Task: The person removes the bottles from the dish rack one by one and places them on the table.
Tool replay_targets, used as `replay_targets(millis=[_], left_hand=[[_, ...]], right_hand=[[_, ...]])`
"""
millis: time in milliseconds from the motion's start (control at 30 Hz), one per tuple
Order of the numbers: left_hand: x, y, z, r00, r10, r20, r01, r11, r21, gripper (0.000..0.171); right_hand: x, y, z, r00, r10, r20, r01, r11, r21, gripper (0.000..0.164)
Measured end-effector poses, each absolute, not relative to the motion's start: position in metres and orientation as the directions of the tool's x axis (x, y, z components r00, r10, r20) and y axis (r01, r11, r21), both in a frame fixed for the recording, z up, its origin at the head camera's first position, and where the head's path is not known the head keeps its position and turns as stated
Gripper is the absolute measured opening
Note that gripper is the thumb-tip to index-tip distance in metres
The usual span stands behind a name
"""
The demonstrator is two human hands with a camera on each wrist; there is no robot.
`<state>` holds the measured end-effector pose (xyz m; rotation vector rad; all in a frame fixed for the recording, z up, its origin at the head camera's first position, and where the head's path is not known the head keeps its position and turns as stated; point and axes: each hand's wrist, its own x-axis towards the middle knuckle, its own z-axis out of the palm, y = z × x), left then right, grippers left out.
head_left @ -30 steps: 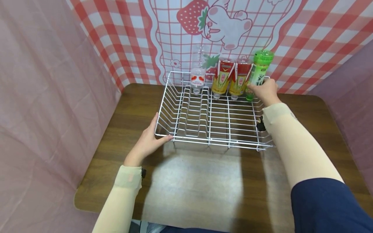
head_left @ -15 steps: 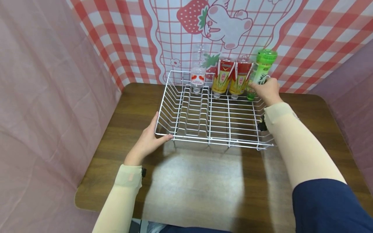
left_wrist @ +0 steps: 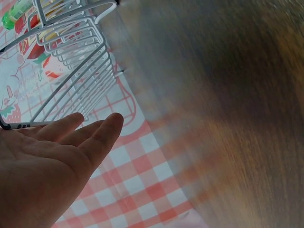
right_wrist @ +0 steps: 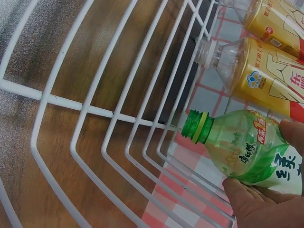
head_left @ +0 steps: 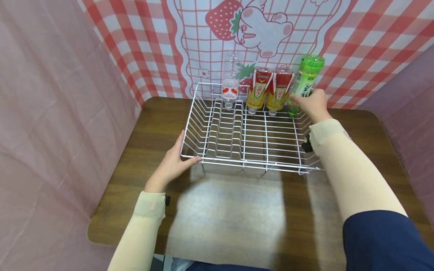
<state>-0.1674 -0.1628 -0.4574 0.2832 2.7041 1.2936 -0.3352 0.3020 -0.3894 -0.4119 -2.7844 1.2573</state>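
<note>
My right hand (head_left: 313, 105) grips an upside-down green plastic bottle (head_left: 306, 81) at the back right corner of a white wire dish rack (head_left: 266, 165). The bottle's neck (right_wrist: 195, 126) points down, close over the wires in the right wrist view. Its base leans to the right. My left hand (head_left: 173, 162) rests at the rack's near left corner, thumb along the front rim and fingers stretched along the side, as the left wrist view also shows. Along the back of the rack stand two upside-down yellow and red bottles (head_left: 260, 90) and a clear bottle (head_left: 230, 90) with a red and white label.
The rack stands on a brown wooden table (head_left: 135, 150). Behind it hangs a red and white checked cloth (head_left: 145, 49) with a strawberry print. Pink curtains (head_left: 51, 113) close off both sides.
My right hand has shifted slightly right and back with the green bottle, whose base leans farther right, away from the yellow and red bottles. My left hand has kept its place.
</note>
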Motion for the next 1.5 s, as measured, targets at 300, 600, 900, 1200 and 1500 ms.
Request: replay_targets(millis=[300, 600, 900, 1200, 1500], left_hand=[[-0.166, -0.162, -0.457, -0.975, 0.22, -0.041, 0.104, 0.608, 0.787, 0.115], [-0.166, -0.162, -0.457, -0.975, 0.219, -0.039, 0.107, 0.614, 0.782, 0.114], [-0.167, -0.162, -0.458, -0.975, 0.221, -0.032, 0.113, 0.61, 0.784, 0.115], [-0.167, -0.162, -0.457, -0.975, 0.215, -0.057, 0.09, 0.616, 0.783, 0.116], [-0.168, -0.163, -0.459, -0.975, 0.212, -0.059, 0.087, 0.617, 0.782, 0.115]], right_hand=[[-0.333, 0.306, -0.386, -0.965, 0.259, -0.029, 0.197, 0.653, -0.731, 0.065], [-0.327, 0.307, -0.376, -0.967, 0.255, -0.015, 0.191, 0.682, -0.706, 0.069], [-0.322, 0.31, -0.369, -0.961, 0.278, -0.014, 0.213, 0.702, -0.679, 0.075], [-0.318, 0.314, -0.368, -0.961, 0.275, -0.037, 0.224, 0.689, -0.689, 0.08], [-0.318, 0.319, -0.371, -0.961, 0.274, -0.04, 0.225, 0.69, -0.688, 0.083]])
